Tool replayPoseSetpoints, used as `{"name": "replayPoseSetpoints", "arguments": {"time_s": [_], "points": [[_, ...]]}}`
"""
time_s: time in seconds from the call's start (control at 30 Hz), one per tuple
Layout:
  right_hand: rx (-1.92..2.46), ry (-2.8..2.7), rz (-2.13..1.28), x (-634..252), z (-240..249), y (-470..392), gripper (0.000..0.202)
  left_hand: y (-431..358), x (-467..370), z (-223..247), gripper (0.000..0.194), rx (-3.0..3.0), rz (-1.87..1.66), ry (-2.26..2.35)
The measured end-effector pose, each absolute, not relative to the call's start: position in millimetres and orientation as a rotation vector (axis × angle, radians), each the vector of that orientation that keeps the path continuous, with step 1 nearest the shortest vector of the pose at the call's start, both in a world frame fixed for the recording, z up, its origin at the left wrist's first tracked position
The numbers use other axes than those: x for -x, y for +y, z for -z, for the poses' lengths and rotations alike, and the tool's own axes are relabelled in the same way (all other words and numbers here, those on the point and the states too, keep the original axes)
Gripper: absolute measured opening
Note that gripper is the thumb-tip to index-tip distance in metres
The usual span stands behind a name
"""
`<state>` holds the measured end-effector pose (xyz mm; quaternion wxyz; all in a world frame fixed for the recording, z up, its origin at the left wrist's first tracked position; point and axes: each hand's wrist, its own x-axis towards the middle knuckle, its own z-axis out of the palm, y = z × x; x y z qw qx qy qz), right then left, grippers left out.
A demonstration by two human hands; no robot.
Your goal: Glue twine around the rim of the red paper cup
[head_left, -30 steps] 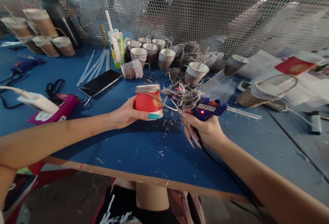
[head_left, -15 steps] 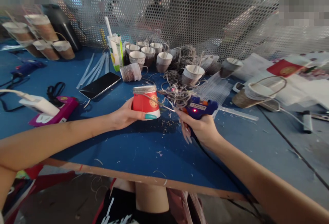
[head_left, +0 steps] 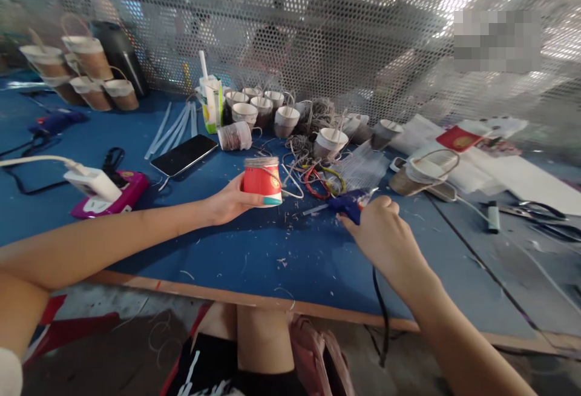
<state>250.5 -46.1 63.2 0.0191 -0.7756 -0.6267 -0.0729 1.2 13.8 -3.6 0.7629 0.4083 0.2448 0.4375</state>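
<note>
A red paper cup [head_left: 261, 179], turned upside down with grey twine wound around its upper end, is held by my left hand [head_left: 227, 201], thumb across its lower edge. A loose end of twine [head_left: 294, 187] sticks out from the cup's right side. Over the table to the right, my right hand [head_left: 384, 235] is closed around a blue hot glue gun [head_left: 347, 204], whose clear glue stick points left. Just behind the glue gun lie pliers [head_left: 324, 184] with red and yellow handles, close to tangled twine [head_left: 302, 146].
Several twine-wrapped cups [head_left: 287, 120] line the back by a perforated metal screen [head_left: 363, 39]. Left stand a drink carton [head_left: 212, 102], a phone [head_left: 184, 155] and a pink power strip [head_left: 136, 187]. At right lie scissors [head_left: 540, 211] and a handled cup [head_left: 411, 178]. Glue sticks [head_left: 170, 129] lie behind the phone.
My right hand has moved away from the cup to the right and turned the glue gun around, uncovering the pliers. My left hand still holds the cup.
</note>
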Motion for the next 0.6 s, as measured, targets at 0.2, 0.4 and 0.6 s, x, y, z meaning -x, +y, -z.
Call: {"name": "replayPoseSetpoints", "arguments": {"time_s": [0.2, 0.4, 0.6], "points": [[1.371, -2.029, -0.030, -239.9, -79.3, -47.6, 0.029, 15.3, -0.7, 5.9, 0.058, -0.897, -0.941, 0.498], [0.592, -2.024, -1.168, -225.4, -52.6, -22.9, 0.020, 15.1, -2.0, 7.6, 0.055, -0.943, -0.942, 0.475], [0.594, -1.925, -1.423, -229.1, -29.9, -20.8, 0.021, 9.1, -3.3, 3.7, 0.057, -0.978, -0.949, 0.545]]}}
